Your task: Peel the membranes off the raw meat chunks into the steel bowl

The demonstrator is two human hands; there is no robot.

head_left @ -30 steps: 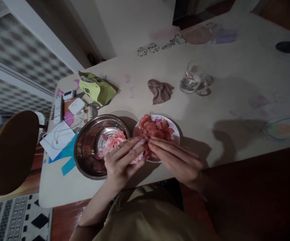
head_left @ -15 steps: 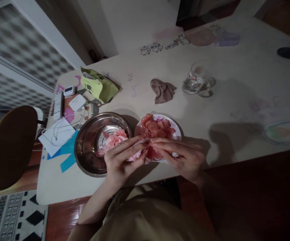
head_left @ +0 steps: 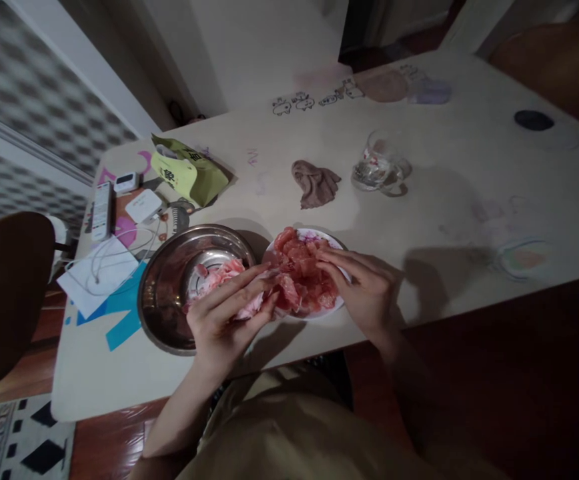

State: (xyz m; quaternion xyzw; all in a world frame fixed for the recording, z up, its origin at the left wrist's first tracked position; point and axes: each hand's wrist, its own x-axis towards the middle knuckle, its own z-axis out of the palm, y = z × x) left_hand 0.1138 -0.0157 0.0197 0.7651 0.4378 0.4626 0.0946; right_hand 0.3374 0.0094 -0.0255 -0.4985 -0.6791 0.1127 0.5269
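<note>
My left hand point(head_left: 227, 317) is over the right rim of a steel bowl point(head_left: 162, 263), fingers closed on a pale, filmy pomelo membrane point(head_left: 268, 275). In that bowl lie pink and whitish scraps point(head_left: 214, 275) that look like pomelo peelings. A white plate point(head_left: 333, 240) with a purple pattern stands to the right, heaped with reddish peeled pomelo flesh point(head_left: 297, 252). Over the plate's right side, my right hand point(head_left: 367, 290) has its fingertips pinched together at the flesh. What lies between those fingertips is too small to make out.
Behind the plate lie a crumpled brown cloth point(head_left: 315, 185) and a glass mug of clear liquid point(head_left: 377, 167). A yellow-green bag point(head_left: 189, 171) stands behind the bowl. Remote point(head_left: 102, 210), white box point(head_left: 144, 207) and cable are at left. The table's front edge runs close to my body.
My hands were together over the plate's front; they have parted. The left hand is nearer the bowl, the right farther back over the flesh. The view has shifted slightly.
</note>
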